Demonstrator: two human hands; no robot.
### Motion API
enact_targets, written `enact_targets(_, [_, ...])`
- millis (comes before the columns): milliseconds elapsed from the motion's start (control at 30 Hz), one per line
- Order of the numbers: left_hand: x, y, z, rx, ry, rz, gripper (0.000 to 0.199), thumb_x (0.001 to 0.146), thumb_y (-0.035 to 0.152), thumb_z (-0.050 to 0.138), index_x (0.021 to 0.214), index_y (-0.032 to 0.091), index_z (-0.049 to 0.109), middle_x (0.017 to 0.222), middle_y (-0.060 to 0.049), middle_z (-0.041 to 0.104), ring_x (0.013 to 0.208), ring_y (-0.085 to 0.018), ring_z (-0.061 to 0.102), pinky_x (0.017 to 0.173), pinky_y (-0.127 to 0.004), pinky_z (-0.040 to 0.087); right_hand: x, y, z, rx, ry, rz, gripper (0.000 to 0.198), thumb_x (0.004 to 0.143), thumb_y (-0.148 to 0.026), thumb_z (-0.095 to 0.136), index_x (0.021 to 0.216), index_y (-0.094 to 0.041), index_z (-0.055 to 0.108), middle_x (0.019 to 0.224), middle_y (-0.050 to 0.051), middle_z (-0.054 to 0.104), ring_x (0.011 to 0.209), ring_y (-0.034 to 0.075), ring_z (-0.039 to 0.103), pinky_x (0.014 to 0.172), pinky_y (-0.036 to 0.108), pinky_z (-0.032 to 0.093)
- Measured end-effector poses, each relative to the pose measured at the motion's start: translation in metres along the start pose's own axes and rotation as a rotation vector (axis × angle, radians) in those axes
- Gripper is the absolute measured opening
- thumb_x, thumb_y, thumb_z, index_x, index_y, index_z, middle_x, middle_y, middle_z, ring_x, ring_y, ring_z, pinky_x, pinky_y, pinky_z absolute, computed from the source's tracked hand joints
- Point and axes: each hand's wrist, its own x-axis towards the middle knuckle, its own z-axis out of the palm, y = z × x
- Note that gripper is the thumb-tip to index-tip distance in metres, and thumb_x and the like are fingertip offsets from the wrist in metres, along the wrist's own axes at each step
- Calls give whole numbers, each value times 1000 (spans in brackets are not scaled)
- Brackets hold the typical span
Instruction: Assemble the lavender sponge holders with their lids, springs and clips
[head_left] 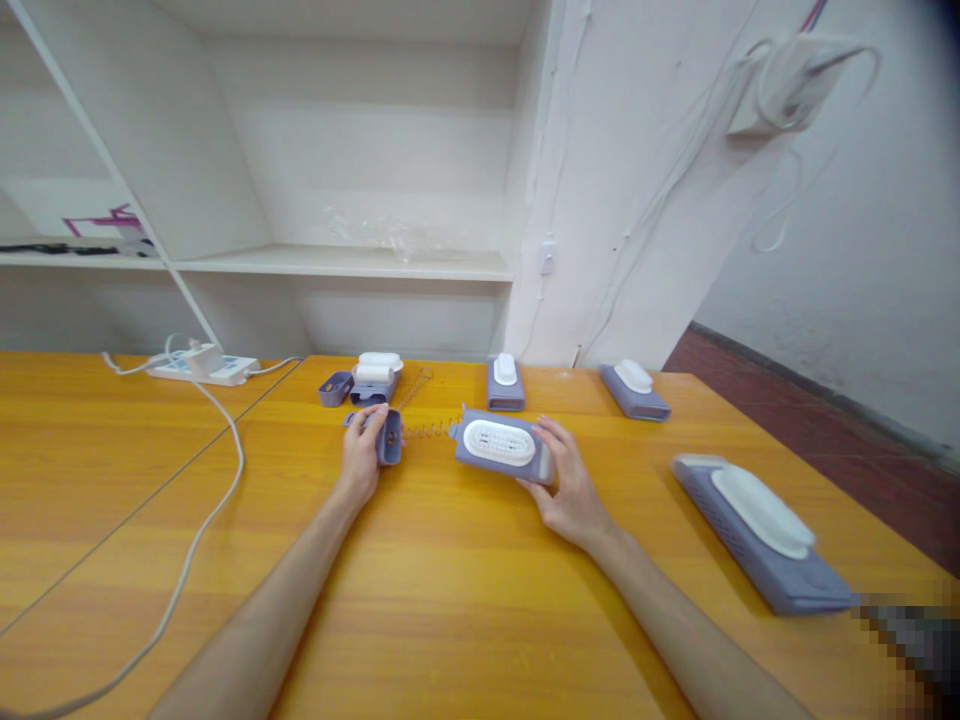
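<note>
My left hand is closed on a small purple end cap whose hollow side faces right. From it a thin copper-coloured coil spring stretches across to a purple box-shaped housing. My right hand grips that housing by its right end, thumb below and fingers above. A white oval pad with small bumps is set in the housing's face towards me. Behind my left hand stands another purple housing with white parts, and a loose purple cap lies beside it. A second coil spring rests nearby.
More purple-and-white units stand at the back, back right and right of the wooden table. A power strip with a white cable lies left. White shelving rises behind.
</note>
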Motion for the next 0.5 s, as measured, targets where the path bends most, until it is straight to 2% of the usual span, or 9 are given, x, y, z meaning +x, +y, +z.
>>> enact_targets(67, [2,2,-1,-36,12,-19,39,64,42,70,90,15,58,69,-1,62,51,-13,59,44,-24,50,0,1,0,5,17,12,65,75,-11,57,133,-24,31,138,10,34,132,26,30,110,49,28])
enact_targets(267, [4,3,-5,3,-69,-38,40,67,43,68,95,15,58,70,-3,64,51,-14,59,44,-25,50,0,-1,0,13,-19,2,65,75,-10,56,133,-24,31,140,10,32,133,26,29,109,50,28])
enact_targets(500, [-11,1,9,240,-183,3,43,72,51,63,98,19,56,73,-1,62,53,-14,61,48,-24,50,-1,-5,1,29,-99,-78,66,78,-10,54,136,-24,27,141,11,30,134,26,27,110,50,28])
